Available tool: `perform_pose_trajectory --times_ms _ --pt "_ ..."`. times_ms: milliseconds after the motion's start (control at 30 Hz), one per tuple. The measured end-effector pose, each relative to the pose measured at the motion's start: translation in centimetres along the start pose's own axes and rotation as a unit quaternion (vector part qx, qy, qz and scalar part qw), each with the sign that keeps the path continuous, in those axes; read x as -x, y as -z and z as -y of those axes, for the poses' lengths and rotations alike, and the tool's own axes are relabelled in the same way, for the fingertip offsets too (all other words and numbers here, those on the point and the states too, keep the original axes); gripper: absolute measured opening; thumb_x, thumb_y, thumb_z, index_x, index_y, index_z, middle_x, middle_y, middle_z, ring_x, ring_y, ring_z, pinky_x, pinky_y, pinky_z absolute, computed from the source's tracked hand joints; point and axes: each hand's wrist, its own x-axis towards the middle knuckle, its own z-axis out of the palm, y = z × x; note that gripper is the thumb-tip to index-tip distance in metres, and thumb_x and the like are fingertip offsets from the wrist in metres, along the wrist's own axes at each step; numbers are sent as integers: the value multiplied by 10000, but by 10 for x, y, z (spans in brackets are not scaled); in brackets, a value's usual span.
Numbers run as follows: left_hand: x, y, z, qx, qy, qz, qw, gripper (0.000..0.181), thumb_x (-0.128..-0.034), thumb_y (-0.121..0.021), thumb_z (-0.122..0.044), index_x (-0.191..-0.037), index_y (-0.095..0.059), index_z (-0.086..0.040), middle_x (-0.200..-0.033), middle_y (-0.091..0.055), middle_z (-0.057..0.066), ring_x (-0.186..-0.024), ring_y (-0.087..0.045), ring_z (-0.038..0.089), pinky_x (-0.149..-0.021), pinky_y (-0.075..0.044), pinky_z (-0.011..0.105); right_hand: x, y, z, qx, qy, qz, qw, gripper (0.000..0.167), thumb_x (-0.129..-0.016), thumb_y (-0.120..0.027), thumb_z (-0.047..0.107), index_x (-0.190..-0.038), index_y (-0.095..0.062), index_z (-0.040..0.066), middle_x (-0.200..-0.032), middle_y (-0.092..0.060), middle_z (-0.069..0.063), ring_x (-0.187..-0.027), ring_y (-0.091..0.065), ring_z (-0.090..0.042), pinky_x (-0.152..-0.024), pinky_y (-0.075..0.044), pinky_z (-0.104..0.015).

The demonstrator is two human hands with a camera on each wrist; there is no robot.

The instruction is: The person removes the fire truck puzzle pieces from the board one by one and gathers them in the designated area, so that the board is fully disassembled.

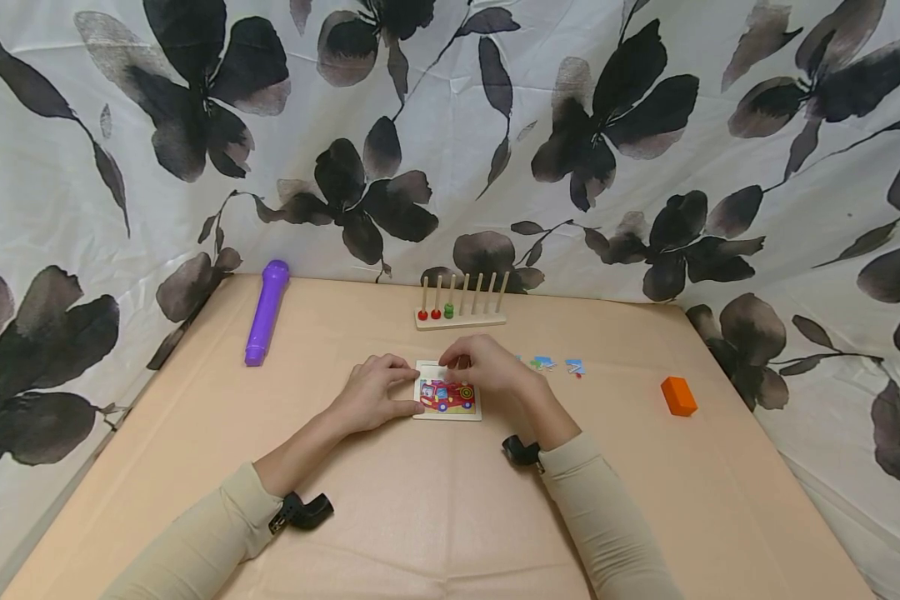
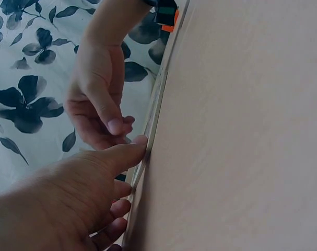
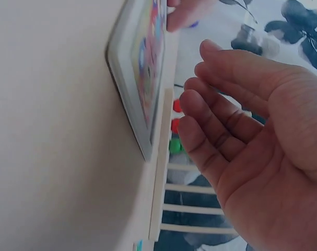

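A small framed puzzle board [image 1: 447,416] with a red fire truck picture lies flat on the table. My left hand [image 1: 375,396] holds it at the left side, thumb by the lower left corner and fingers bent along the edge. Over the board's upper right part hovers my right hand [image 1: 487,364], thumb and forefinger brought together. A pale sliver of a puzzle piece [image 2: 128,140] shows at those fingertips in the left wrist view; the rest of it is hidden. Several loose blue and green puzzle pieces [image 1: 543,362] lie right of the right hand.
Behind the board stands a wooden peg rack [image 1: 461,320] with red and green beads on some pegs. A purple tube [image 1: 267,313] lies at the back left. An orange block [image 1: 678,397] sits at the right. Flowered cloth [image 1: 495,167] hangs beyond the table.
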Motion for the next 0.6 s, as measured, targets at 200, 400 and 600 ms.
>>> perform_pose_trajectory --times_ms 200,400,600 --pt "0 -3 0 -67 -15 -16 10000 594 -824 -854 -487 -1294 -745 -141 -1280 -643 31 -1195 -532 276 -997 -379 523 -3 -8 4 133 -46 224 9997 240 -928 -788 135 -1152 -771 50 -1058 -724 -41 -906 -622 -149 -815 -533 -263" --pt "2 -4 -1 -59 5 -18 10000 594 -823 -856 -482 -1295 -745 -138 -1280 -642 29 -1192 -530 271 -993 -378 516 -4 -16 8 378 -14 336 9987 242 -923 -789 119 -1155 -767 51 -1052 -719 -41 -923 -636 -171 -831 -535 -269" --pt "3 -7 -1 -52 23 -4 10000 596 -837 -851 -466 -1310 -736 -122 -1292 -638 29 -1198 -523 268 -997 -366 506 -4 -21 10 544 94 459 9974 212 -929 -788 137 -1124 -775 53 -1031 -697 -41 -918 -628 -171 -848 -532 -298"
